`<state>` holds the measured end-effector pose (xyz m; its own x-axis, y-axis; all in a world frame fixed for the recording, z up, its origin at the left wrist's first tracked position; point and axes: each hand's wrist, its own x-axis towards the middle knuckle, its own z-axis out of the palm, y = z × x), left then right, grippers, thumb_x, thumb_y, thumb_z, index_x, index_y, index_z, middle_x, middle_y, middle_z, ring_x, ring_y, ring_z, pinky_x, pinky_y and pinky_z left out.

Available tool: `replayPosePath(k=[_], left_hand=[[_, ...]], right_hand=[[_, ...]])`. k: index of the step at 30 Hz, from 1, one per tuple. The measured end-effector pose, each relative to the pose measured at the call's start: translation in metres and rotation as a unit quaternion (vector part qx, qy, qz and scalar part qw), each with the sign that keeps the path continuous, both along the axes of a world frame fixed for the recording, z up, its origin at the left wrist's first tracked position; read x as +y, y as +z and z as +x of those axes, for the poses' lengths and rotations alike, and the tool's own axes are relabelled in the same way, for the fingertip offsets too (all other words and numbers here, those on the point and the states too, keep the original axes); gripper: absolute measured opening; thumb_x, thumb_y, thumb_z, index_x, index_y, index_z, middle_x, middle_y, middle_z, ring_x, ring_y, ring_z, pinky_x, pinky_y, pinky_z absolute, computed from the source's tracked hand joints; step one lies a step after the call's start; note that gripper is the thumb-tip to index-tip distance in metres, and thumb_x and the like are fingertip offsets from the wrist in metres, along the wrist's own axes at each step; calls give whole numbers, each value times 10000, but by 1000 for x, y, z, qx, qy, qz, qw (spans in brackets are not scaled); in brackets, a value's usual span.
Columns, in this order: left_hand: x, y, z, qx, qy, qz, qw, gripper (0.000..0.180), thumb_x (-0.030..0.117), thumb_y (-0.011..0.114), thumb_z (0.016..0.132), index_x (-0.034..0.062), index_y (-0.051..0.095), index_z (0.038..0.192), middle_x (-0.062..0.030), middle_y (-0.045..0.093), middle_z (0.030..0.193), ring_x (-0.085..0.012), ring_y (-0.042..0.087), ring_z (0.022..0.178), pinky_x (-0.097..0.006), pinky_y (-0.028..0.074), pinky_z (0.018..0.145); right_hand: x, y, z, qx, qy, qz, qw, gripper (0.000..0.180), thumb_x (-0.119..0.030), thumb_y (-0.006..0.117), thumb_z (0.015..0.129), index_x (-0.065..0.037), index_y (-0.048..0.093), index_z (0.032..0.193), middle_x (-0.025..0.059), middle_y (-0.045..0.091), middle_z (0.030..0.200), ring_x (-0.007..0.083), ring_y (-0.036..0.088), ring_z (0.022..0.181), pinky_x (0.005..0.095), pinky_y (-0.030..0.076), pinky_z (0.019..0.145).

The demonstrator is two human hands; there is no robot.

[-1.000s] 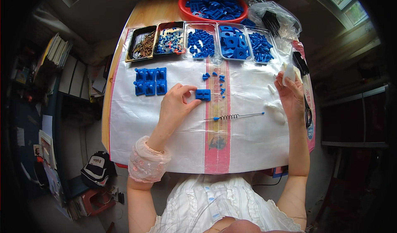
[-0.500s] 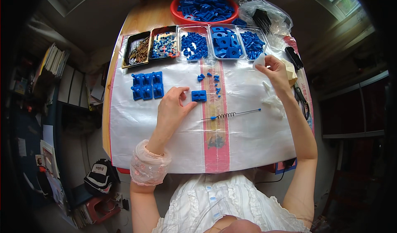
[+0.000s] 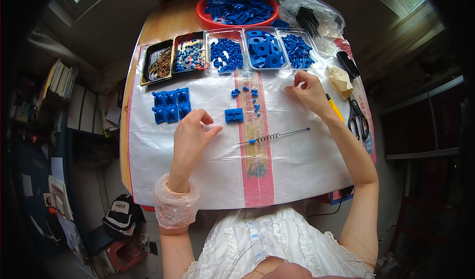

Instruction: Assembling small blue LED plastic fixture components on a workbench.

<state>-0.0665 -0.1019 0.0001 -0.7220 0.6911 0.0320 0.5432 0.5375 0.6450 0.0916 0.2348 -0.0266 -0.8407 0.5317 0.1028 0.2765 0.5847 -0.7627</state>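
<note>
My left hand (image 3: pixel 191 138) hovers with thumb and forefinger apart, holding nothing. Just right of its fingertips lies a small blue plastic block (image 3: pixel 234 116) with raised parts on top. My right hand (image 3: pixel 310 93) pinches a whitish, translucent piece (image 3: pixel 291 82) in front of the trays; its exact kind is hard to make out. Several matching blue pieces (image 3: pixel 170 105) stand together in two rows beyond my left hand. Small blue cone-like parts (image 3: pixel 255 93) lie scattered past the block. A black coil spring (image 3: pixel 267 138) on a thin rod with blue ends lies nearer to me.
Along the back stand trays of screws (image 3: pixel 161 64), metal nuts (image 3: pixel 190 54) and blue parts (image 3: pixel 265 48). Behind them are a red basin (image 3: pixel 201 17) of blue pieces and a clear plastic bag (image 3: pixel 321 17). Black-handled scissors (image 3: pixel 357 120) and a yellow tool (image 3: pixel 335 108) lie at the right.
My left hand has drawn back leftward from the blue block. My right hand has moved left and nearer with the whitish piece. Pale material at the right has gone, and the yellow tool now shows.
</note>
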Motion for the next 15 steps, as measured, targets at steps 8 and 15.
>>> replayPosePath(k=[8,15], left_hand=[[-3,5,5,-27,-19,-16,999,197,199,871,823,37,790,900,-80,749,855,-186,676,740,-339,540,706],[-2,9,4,-71,-26,-48,996,179,208,859,836,49,815,905,-89,767,862,-209,728,794,-355,560,738]], right_hand=[[-3,1,-1,-1,-9,42,999,335,-227,896,824,-20,714,1014,68,701,962,182,589,835,326,492,775],[-6,-4,0,24,-13,53,998,344,-216,899,811,-43,681,1015,35,652,944,152,547,824,311,463,727]])
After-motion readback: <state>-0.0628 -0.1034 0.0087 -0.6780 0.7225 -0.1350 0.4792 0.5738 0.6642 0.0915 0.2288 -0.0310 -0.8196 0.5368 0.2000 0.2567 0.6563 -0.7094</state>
